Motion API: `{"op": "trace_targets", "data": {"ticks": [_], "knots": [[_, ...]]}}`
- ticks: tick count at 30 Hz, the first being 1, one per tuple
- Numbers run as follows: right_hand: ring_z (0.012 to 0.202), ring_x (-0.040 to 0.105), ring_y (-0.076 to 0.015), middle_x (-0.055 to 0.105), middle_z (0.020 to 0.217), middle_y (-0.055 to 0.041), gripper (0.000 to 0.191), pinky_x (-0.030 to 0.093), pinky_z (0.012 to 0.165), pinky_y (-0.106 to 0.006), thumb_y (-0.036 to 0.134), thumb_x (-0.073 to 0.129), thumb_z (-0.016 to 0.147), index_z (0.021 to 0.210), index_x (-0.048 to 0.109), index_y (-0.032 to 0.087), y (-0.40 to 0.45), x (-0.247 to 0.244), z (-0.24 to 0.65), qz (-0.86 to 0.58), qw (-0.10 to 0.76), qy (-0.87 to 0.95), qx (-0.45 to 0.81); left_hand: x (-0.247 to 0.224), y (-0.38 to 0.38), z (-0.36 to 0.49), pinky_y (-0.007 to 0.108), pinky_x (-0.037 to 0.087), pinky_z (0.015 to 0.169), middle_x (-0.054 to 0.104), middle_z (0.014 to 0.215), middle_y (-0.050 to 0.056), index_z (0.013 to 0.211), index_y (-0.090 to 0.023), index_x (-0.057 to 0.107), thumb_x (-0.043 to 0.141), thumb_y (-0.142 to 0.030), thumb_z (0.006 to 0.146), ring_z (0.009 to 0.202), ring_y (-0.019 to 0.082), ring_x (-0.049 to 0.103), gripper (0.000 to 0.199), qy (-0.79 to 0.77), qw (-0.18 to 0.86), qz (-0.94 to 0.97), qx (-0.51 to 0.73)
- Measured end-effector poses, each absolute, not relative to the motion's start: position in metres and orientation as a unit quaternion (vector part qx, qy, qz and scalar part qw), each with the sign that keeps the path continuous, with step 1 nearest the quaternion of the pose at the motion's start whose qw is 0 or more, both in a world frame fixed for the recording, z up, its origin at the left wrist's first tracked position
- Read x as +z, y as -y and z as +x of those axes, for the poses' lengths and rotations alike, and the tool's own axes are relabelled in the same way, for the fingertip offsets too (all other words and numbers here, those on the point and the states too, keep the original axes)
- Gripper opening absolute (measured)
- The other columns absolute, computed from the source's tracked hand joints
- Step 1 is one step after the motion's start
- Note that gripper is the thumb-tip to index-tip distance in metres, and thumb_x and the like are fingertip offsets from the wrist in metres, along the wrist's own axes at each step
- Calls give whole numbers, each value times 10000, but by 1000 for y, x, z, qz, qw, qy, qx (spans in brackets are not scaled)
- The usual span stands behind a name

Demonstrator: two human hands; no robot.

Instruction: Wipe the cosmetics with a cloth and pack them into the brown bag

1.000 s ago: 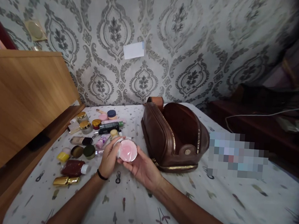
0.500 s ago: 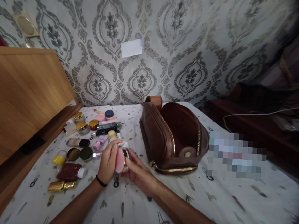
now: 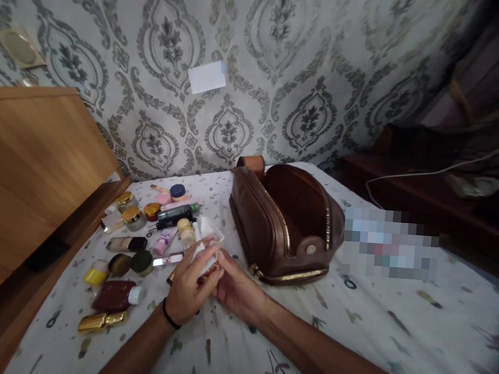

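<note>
My left hand (image 3: 189, 288), with a black band at its wrist, is closed around a white tissue (image 3: 203, 256) pressed on a small reddish-brown container (image 3: 207, 272). My right hand (image 3: 240, 289) grips the same container from the right, its fingers mostly hidden. Beyond the hands lies more white tissue (image 3: 206, 229). The open brown leather bag (image 3: 258, 219) stands just to the right, its top unzipped. Left of my hands are a purple-and-white tube (image 3: 164, 241), stacked cream sponges (image 3: 185, 231) and a dark green jar (image 3: 141, 262).
Gold-lidded jars (image 3: 133, 217), a red bottle (image 3: 113, 296) and a gold tube (image 3: 101, 322) lie at the left on the patterned sheet (image 3: 237, 357). A wooden cabinet (image 3: 32, 177) borders the left side. A pixelated patch covers something right of the bag.
The pink round piece seen in my hands is hidden or gone from view. White tissue now shows between my hands, and my left hand has turned over the container. The view has shifted slightly.
</note>
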State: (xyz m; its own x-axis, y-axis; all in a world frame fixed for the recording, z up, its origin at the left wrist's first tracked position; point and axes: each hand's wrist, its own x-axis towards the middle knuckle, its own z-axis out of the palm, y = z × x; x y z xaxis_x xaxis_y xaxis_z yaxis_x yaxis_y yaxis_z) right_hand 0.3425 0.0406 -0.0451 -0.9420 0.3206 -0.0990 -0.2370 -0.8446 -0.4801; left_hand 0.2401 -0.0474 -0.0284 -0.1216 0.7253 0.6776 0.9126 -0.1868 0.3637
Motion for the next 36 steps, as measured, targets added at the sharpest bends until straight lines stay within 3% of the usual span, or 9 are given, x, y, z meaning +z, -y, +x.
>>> {"op": "trace_targets", "data": {"ticks": [6,11,14,21,25,30,36], "knots": [[781,654,-131,717,940,-8,485,497,694,-249,566,753,729,1052,649,219,-42,-48,340,-79,122,260,955,-25,47,247,358,516,885,704,1009,44,1081,-239,646,607,-205,888,975,202,632,200,631,162,-619,-438],[720,644,-121,703,809,8,414,482,713,-254,560,725,766,934,647,189,-43,-50,341,-83,108,242,961,-23,47,246,320,511,742,648,812,19,892,-225,629,640,-301,863,804,189,606,81,655,187,-574,-453],[752,652,-123,715,835,-1,409,480,758,-261,517,767,741,937,651,177,-46,-50,342,-69,103,228,966,-24,47,242,320,507,744,635,846,31,927,-213,610,656,-336,843,822,198,600,156,673,178,-558,-452],[805,657,-113,733,900,34,375,483,794,-261,351,837,700,1000,646,232,-53,-46,347,-70,147,200,966,-31,41,232,436,477,940,601,1240,143,1275,-170,490,668,-390,807,1155,292,567,547,724,82,-542,-419],[807,653,-111,732,917,40,368,486,782,-253,329,841,696,996,647,243,-55,-42,348,-59,175,194,964,-34,39,231,446,482,951,628,1253,145,1280,-168,494,623,-384,840,1151,292,597,506,735,41,-535,-415],[786,669,-141,734,848,-25,416,487,823,-295,546,702,797,1012,636,197,-58,-44,343,-62,154,213,963,-32,43,227,440,499,922,641,1252,145,1272,-170,518,536,-378,895,1140,294,613,431,731,48,-545,-407],[781,681,-150,728,896,-12,464,481,779,-304,507,774,742,1083,576,263,-59,-53,342,-81,173,211,959,-31,44,222,422,508,885,686,1157,121,1171,-184,575,536,-380,893,1060,281,647,342,736,51,-534,-413]]}}
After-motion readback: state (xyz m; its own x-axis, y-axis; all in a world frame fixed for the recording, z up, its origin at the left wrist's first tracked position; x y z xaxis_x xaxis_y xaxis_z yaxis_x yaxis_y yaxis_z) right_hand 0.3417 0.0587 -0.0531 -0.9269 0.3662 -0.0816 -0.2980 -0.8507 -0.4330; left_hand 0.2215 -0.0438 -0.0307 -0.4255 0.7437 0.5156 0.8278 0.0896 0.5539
